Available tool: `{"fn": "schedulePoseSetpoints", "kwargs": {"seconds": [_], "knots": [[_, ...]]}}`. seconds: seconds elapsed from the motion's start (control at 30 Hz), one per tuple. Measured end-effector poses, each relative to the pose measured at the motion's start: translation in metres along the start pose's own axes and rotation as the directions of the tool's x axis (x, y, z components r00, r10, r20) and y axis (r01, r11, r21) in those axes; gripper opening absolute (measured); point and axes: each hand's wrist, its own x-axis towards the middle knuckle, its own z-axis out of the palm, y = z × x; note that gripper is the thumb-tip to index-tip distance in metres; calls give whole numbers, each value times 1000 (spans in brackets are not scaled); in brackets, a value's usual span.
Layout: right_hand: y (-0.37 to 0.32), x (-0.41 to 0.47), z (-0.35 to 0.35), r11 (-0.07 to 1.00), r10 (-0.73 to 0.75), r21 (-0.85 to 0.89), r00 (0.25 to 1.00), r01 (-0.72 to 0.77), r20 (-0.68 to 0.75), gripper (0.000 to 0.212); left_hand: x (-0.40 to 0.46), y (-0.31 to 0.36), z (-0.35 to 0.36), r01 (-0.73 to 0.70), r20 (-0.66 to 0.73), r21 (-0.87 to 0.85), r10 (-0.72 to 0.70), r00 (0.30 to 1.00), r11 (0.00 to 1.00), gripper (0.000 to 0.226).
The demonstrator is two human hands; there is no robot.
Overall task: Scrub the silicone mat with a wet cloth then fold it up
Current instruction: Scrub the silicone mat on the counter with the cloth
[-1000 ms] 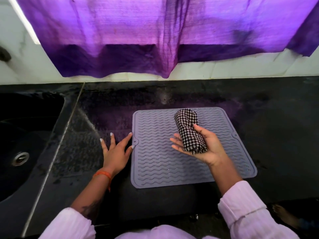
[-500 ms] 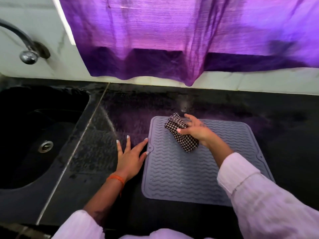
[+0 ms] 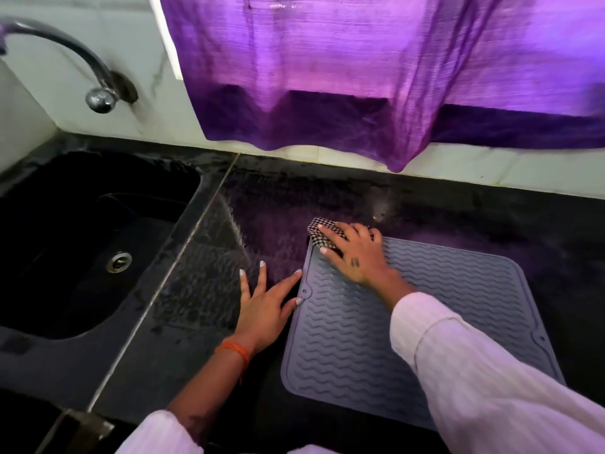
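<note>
A grey silicone mat [image 3: 442, 309] with wavy ridges lies flat on the black counter. My right hand [image 3: 355, 253] presses a black-and-white checked cloth [image 3: 322, 235] onto the mat's far left corner, fingers stretched over it. Most of the cloth is hidden under the hand. My left hand [image 3: 265, 306] rests flat on the counter beside the mat's left edge, fingers spread, thumb and forefinger touching the mat's rim near its small tab.
A black sink [image 3: 82, 244] with a metal drain [image 3: 119, 262] sits at the left, a curved tap [image 3: 95, 90] above it. A purple curtain [image 3: 360, 77] hangs over the back wall. The dark counter [image 3: 491, 211] runs behind and right of the mat.
My right hand turned palm-down and carried the cloth from above the mat's middle to its far left corner, pressing it down. The view swung left. My left hand stayed put.
</note>
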Motion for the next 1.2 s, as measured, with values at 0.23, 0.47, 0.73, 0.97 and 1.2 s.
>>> {"fn": "schedulePoseSetpoints", "kwargs": {"seconds": [0.23,0.47,0.73,0.97,1.2], "knots": [[10,12,-22,991,37,119,970,-67,239,54,1,0,0,0,7,-1,0,1000,1000,55],[-7,14,-24,997,78,-1,991,-78,105,46,3,-2,-2,-4,28,11,4,1000,1000,54],[-17,-9,-6,994,108,-20,993,-109,-49,56,2,-2,-1,2,18,1,-2,1000,1000,55],[-7,9,-27,996,57,60,990,-65,130,49,3,-2,-2,9,35,2,-9,999,1000,55],[-32,-29,-1,992,107,-58,993,-110,-51,55,5,-1,-2,21,39,-11,-21,999,1000,55]]}}
